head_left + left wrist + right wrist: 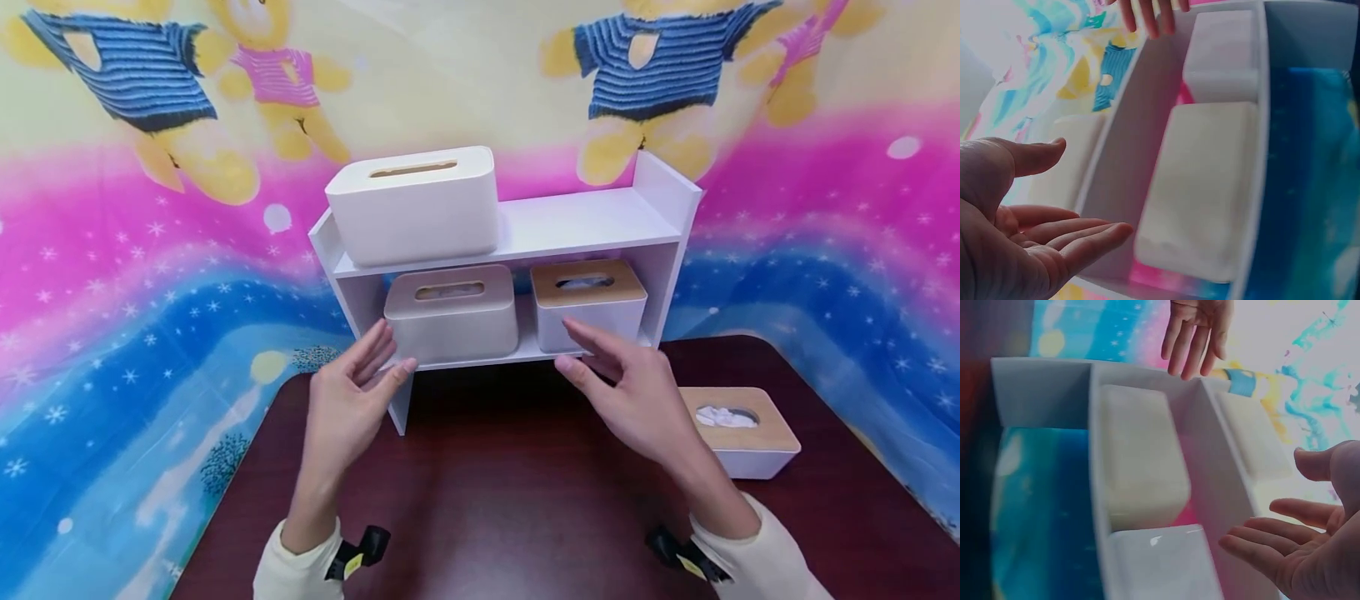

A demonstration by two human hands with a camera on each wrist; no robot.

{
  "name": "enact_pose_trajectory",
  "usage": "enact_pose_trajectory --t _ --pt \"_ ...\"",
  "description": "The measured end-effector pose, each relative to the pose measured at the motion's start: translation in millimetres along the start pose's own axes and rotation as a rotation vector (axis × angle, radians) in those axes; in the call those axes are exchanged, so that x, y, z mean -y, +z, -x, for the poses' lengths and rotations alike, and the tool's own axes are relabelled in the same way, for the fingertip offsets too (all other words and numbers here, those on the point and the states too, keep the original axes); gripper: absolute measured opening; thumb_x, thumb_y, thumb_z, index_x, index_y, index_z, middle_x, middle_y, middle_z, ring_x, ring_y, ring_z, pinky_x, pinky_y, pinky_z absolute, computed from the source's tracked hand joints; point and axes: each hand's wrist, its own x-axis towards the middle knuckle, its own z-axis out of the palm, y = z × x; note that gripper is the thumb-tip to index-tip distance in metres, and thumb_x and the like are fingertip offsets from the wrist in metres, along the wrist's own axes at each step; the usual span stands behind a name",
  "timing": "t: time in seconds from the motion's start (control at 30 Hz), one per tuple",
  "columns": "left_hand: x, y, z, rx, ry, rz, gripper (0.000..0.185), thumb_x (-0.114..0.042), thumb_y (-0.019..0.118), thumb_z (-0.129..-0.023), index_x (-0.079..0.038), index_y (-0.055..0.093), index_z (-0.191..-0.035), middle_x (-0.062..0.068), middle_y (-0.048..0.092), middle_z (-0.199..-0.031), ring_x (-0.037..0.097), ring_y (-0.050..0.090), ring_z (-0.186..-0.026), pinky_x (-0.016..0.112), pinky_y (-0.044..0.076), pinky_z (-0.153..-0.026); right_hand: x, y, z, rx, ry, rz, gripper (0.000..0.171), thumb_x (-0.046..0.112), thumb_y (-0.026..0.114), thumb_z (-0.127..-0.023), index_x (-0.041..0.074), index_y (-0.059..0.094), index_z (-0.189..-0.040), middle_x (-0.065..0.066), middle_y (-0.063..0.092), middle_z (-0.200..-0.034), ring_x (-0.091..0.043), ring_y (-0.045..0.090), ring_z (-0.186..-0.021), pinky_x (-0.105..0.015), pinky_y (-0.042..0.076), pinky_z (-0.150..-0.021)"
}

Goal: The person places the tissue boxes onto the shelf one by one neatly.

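Both hands are raised before a small white two-tier shelf [585,225], palms facing each other, holding nothing. My left hand [348,400], fingers extended, is nearest the left end of a cream tissue box [453,333] on the lower tier. My right hand [630,383] has its fingers stretched out in front of a white tissue box with a wooden lid [592,304], also on the lower tier. On the upper tier, at the left, sits a larger white tissue box [416,217] with a slot in its top. The left wrist view shows the left hand [1041,231] apart from the boxes.
A second wooden-lidded tissue box [750,458] stands on the dark table [480,500] at the right, partly behind the right forearm. A printed cloth [247,317] with bears and snowflakes hangs behind the table. The shelf's right side panel [667,192] rises above its upper tier.
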Motion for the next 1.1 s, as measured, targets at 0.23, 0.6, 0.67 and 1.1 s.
enact_pose_trajectory --t 0.23,0.6,0.67,1.1 --pt "29.4 20.0 7.9 0.103 -0.041 -0.021 0.073 -0.026 0.084 -0.096 -0.011 0.052 -0.160 0.009 0.059 -0.159 0.024 0.061 -0.143 0.040 0.054 -0.109 -41 6 22 0.036 0.110 0.005 0.061 0.043 0.070 -0.105 0.020 0.054 -0.160 -0.015 0.059 -0.158 -0.033 0.065 -0.137 -0.046 0.055 -0.106" --pt "59.4 62.8 17.3 0.238 -0.049 -0.137 0.072 -0.028 0.082 -0.098 -0.011 0.052 -0.160 0.014 0.056 -0.160 0.034 0.061 -0.143 0.050 0.056 -0.109 -93 6 37 0.006 0.163 0.133 0.064 0.045 0.071 -0.104 0.010 0.057 -0.157 -0.023 0.063 -0.150 -0.038 0.069 -0.130 -0.043 0.060 -0.098" --pt "63.7 68.0 18.8 0.256 -0.046 -0.159 0.072 -0.031 0.082 -0.098 -0.011 0.052 -0.160 0.015 0.055 -0.161 0.033 0.062 -0.142 0.050 0.057 -0.108 -99 6 39 0.015 0.177 0.153 0.066 0.047 0.071 -0.104 0.009 0.056 -0.157 -0.025 0.062 -0.152 -0.041 0.068 -0.131 -0.045 0.059 -0.098" --pt "69.4 101.5 23.1 0.349 -0.013 -0.297 0.076 -0.044 0.079 -0.098 -0.011 0.052 -0.160 -0.012 0.040 -0.055 0.007 0.034 -0.055 0.029 0.051 -0.077 -129 -15 39 0.015 0.193 0.254 0.073 0.047 0.074 -0.102 0.012 0.051 -0.161 -0.038 0.055 -0.150 -0.051 0.068 -0.122 -0.016 0.062 -0.077"
